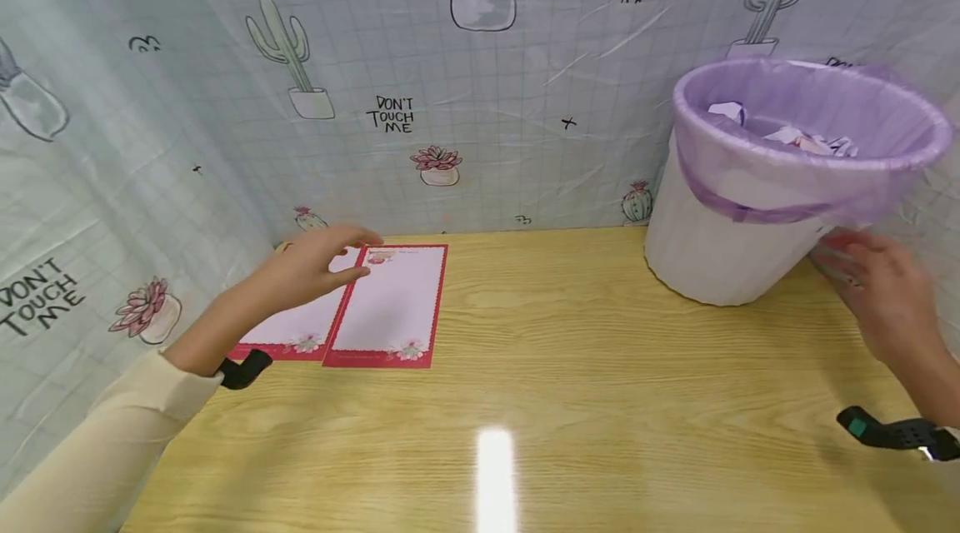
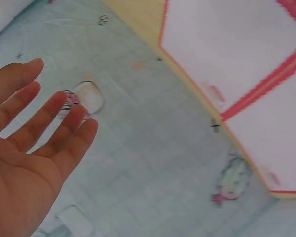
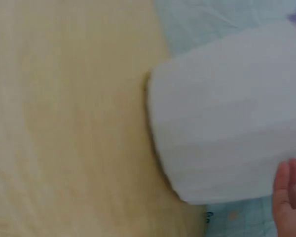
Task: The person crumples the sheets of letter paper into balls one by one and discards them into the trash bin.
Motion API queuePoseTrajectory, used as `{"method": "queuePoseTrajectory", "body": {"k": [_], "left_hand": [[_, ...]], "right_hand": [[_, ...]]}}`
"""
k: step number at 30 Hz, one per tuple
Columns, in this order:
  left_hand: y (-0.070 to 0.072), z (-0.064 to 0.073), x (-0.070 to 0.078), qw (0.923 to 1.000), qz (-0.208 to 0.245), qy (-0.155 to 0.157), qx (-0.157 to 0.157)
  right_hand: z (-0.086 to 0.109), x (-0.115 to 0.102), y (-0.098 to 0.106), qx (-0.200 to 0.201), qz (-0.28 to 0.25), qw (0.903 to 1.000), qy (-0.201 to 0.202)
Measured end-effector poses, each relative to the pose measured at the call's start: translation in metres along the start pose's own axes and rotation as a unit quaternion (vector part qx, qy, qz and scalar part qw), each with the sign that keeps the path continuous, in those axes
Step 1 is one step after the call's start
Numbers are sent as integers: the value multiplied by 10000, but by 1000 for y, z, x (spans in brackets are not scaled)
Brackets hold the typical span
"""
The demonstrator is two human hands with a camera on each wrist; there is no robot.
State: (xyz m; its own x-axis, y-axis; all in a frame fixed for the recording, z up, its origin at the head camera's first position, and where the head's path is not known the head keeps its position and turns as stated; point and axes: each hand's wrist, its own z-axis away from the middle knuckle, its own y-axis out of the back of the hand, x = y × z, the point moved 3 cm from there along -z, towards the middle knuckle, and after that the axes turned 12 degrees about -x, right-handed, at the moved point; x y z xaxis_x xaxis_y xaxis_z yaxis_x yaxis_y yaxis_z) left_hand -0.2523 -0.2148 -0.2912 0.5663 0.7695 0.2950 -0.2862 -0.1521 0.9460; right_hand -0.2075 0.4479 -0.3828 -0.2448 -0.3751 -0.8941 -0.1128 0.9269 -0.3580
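My left hand [image 1: 300, 271] hovers by two sheets of stationery, overlapping them in the head view. Its fingers are spread and relaxed in the left wrist view, with nothing in the palm [image 2: 24, 182]. The right sheet [image 1: 386, 308] and left sheet [image 1: 288, 325] lie side by side, white with red borders and a flower in a lower corner. My right hand [image 1: 892, 300], blurred, is at the right side of a white trash bin [image 1: 712, 241]. Straight fingers [image 3: 282, 177] show beside the bin wall in the right wrist view. A blurred reddish patch [image 1: 843, 243] shows near its fingertips.
A purple bag [image 1: 720, 137] lines the bin and folds over its rim. Crumpled paper [image 1: 810, 141] lies inside it. The wooden table [image 1: 555, 366] runs back to a curtain [image 1: 525, 150] printed with cacti, which also hangs at the left side.
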Motion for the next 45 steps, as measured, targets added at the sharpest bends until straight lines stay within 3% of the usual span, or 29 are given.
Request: {"method": "queuePoseTrajectory", "body": {"k": [1,2,4,6,10,12,17,20,26,30,32,36,40,42,45], "left_hand": [[-6,4,-5,10000,-59,40,-2],[-12,6,-10,9999,-108,37,-4],[-23,10,-19,9999,-108,-16,-45],[-35,13,-26,9998,-113,-50,-137],[-56,14,-39,9991,65,-101,-409],[-65,13,-45,9978,203,-122,-614],[-86,9,-67,9916,415,-166,-1213],[-97,12,-79,9886,315,-215,-1458],[-101,4,-111,9894,-327,-259,-1392],[-112,7,-120,9912,-170,-85,-1313],[-117,5,-123,9907,-116,-75,-1356],[-126,-3,-123,9881,-226,-81,-1516],[-121,-12,-126,9874,-442,-34,-1522],[-113,-16,-126,9884,-434,-38,-1453],[-117,-18,-127,9882,-333,-51,-1494]], "right_hand": [[6,6,-6,-168,918,9956,-77],[11,11,-12,-330,1726,9844,-122],[19,18,-25,-514,3271,9433,-247],[24,23,-38,-730,4239,9019,-397],[28,34,-67,-1372,5115,8475,-354],[27,40,-84,-1644,5273,8331,-294],[20,59,-130,-2258,5459,8068,-51],[15,75,-156,-2745,5469,7908,-138],[-11,103,-213,-3821,5205,7613,-588],[-17,130,-252,-4490,5023,7371,-523],[-21,146,-267,-4671,5007,7269,-519],[-30,178,-291,-4831,4954,7178,-771],[-49,201,-320,-4919,4945,7105,-937],[-60,208,-335,-4978,4977,7034,-985],[-65,220,-351,-5073,5075,6858,-1213]]}}
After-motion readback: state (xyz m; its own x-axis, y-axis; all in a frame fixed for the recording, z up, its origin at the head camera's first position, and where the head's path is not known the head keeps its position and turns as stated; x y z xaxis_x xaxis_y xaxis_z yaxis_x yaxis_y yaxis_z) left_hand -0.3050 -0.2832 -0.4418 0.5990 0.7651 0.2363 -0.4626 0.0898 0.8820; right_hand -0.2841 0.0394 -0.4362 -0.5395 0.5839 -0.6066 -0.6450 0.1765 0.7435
